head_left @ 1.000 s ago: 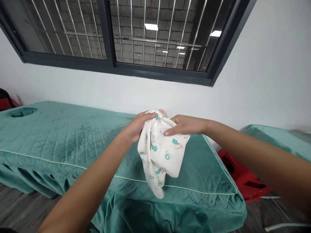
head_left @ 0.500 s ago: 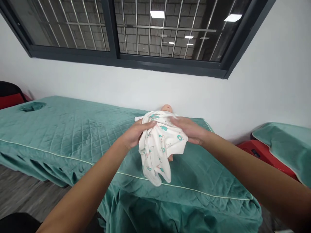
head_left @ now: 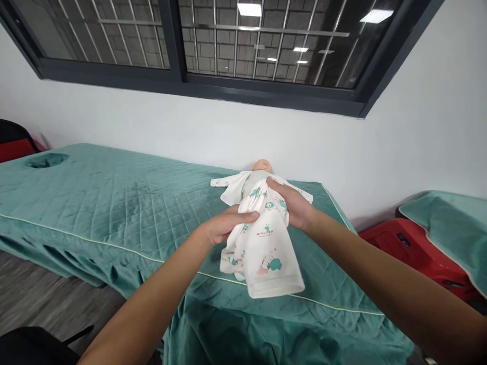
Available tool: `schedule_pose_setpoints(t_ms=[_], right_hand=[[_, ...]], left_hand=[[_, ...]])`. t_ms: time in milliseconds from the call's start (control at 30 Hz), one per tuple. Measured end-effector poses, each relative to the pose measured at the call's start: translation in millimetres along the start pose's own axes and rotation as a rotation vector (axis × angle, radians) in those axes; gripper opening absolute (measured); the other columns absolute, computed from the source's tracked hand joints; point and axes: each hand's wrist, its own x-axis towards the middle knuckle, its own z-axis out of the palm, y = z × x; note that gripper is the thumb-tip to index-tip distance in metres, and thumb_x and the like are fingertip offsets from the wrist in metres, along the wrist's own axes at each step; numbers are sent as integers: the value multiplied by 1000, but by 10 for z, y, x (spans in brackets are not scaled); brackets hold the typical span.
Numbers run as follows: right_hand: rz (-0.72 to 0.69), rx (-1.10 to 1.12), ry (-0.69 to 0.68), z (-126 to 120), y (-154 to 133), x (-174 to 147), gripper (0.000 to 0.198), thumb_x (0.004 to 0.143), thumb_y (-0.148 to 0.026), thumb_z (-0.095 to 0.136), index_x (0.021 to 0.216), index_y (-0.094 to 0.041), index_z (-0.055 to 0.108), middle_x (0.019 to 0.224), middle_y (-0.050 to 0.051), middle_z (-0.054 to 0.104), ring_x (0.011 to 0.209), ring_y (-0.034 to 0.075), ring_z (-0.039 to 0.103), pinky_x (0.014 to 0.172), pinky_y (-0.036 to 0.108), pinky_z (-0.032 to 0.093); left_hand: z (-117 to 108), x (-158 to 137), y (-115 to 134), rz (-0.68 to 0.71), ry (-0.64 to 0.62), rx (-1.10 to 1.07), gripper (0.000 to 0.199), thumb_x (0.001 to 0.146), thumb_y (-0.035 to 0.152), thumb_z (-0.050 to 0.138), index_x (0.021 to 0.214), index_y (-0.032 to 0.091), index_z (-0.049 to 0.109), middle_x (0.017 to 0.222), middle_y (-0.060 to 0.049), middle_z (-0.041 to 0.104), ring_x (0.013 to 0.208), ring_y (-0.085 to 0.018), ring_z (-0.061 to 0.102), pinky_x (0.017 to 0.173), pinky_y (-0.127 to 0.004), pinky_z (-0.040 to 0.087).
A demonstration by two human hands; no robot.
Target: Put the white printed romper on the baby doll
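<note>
Head view: both hands (head_left: 225, 224) (head_left: 296, 204) grip printed white cloth (head_left: 272, 253).

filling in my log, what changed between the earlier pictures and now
The printed cloth has shifted toward the person, uncovering more of the doll and the white top beside its torso. The left hand has moved nearer the person too. It and the right hand still hold the cloth.

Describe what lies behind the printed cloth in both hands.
Past the printed cloth, a doll's head and white top, sleeves outspread, show on the green bed cover. Whatever the cloth directly covers cannot be seen.
</note>
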Motion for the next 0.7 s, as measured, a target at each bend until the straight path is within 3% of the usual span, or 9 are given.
schedule_pose_setpoints(t_ms=[133, 300, 400, 467, 533, 633, 700], right_hand=[[139, -56, 3, -139, 177, -184, 46, 87, -50, 64, 114, -13, 66, 100, 12, 74, 90, 21, 70, 85, 34, 57], [380, -213, -170, -250, 441, -486, 44, 70, -35, 83, 106, -13, 71, 99, 10, 74, 87, 20, 70, 82, 31, 56], [343, -172, -26, -363, 599, -555, 41, 74, -40, 79, 105, -15, 71, 100, 10, 74, 85, 19, 70, 79, 31, 56], [316, -172, 157, -483, 715, -565, 41, 74, -43, 79, 103, -14, 71, 97, 10, 74, 79, 19, 69, 71, 30, 56], [303, -179, 283, -616, 852, -577, 43, 71, -43, 81, 101, -13, 71, 94, 10, 74, 76, 20, 69, 68, 31, 55], [277, -216, 362, -773, 1082, -633, 42, 70, -44, 80, 97, -14, 70, 89, 8, 74, 76, 21, 68, 70, 34, 55], [229, -282, 365, -831, 1217, -683, 39, 72, -44, 77, 97, -15, 70, 86, 7, 74, 73, 21, 67, 68, 34, 54]], left_hand=[[-57, 55, -87, 45, 31, -19, 54, 65, 25, 85, 114, 11, 66, 103, -15, 74, 88, -26, 71, 81, -36, 56], [-106, 180, -322, 37, 135, -86, 49, 65, 28, 81, 107, 9, 67, 93, -15, 75, 78, -27, 71, 76, -37, 56], [-72, 238, -487, -8, 195, -2, 43, 67, 30, 77, 104, 11, 67, 91, -12, 74, 76, -25, 70, 75, -36, 55], [-29, 287, -572, 14, 243, 152, 34, 74, 30, 70, 103, 13, 67, 94, -10, 74, 82, -24, 69, 77, -34, 53], [25, 354, -620, 61, 295, 461, 27, 82, 29, 59, 103, 13, 66, 102, -10, 73, 92, -24, 67, 80, -32, 50], [117, 470, -623, 48, 307, 1043, 27, 89, 26, 47, 107, 14, 63, 112, -13, 70, 103, -26, 64, 85, -33, 48], [177, 534, -596, -10, 262, 1254, 26, 87, 24, 49, 107, 15, 62, 114, -16, 68, 106, -30, 63, 87, -37, 47]])
